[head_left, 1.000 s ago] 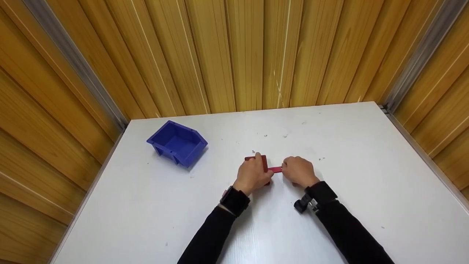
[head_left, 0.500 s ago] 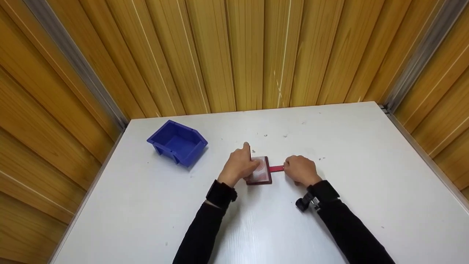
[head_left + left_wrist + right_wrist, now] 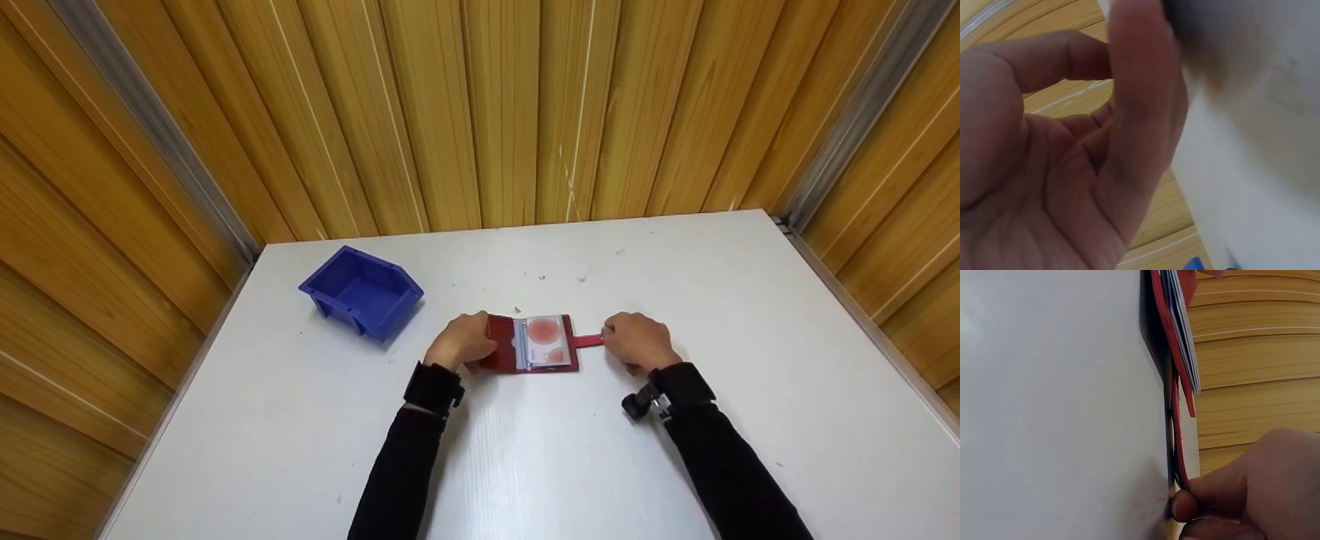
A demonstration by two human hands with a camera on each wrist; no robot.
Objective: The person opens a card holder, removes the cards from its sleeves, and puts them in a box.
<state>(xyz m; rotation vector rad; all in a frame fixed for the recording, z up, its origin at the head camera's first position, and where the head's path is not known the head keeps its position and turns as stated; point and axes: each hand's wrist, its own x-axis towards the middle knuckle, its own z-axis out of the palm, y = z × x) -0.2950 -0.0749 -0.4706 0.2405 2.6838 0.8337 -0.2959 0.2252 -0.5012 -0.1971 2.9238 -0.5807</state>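
Note:
A red card holder (image 3: 504, 352) lies spread on the white table, its clear sleeves (image 3: 546, 341) with a round red print facing up on the right half. My left hand (image 3: 461, 341) grips the left cover at its outer edge, thumb on top. In the left wrist view the curled fingers (image 3: 1140, 112) show, while the card holder is not visible. To the right, my right hand (image 3: 639, 341) pinches the end of the holder's strap (image 3: 589, 340). The right wrist view shows thumb and finger on that strap (image 3: 1179, 444), with the stacked sleeves (image 3: 1185, 343) seen edge-on.
A blue plastic bin (image 3: 364, 292) stands at the back left of the white table (image 3: 675, 270). Yellow wood-patterned walls (image 3: 502, 112) rise behind and on both sides. Black straps with cameras are on both wrists.
My left hand has moved left, swinging the cover over, so the holder now lies unfolded with its sleeves showing. The right hand shifted slightly right, still pinching the strap.

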